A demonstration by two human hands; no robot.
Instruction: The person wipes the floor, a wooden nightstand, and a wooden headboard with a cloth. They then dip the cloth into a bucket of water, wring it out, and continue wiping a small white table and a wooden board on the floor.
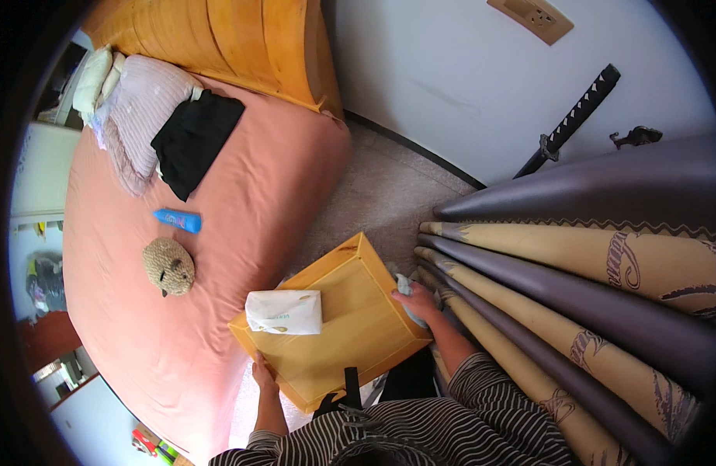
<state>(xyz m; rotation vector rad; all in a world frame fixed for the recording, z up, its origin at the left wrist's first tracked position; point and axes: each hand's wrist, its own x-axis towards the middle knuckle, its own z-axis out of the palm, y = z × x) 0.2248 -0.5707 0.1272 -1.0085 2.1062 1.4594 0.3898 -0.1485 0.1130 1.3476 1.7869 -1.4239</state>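
Observation:
A wooden tray-like piece with a raised rim, perhaps a small tabletop or drawer, is held tilted in front of me. My left hand grips its near left edge, with the fingers partly hidden. On the far right side, my right hand holds the rim together with a grey cloth. A white soft pack of tissues lies on the wood at the left corner, touched by neither hand.
Left is a bed with a pink sheet, bearing a plush toy, a blue bottle, a black garment and a quilt. Curtains hang close on the right. A sword handle leans by the wall.

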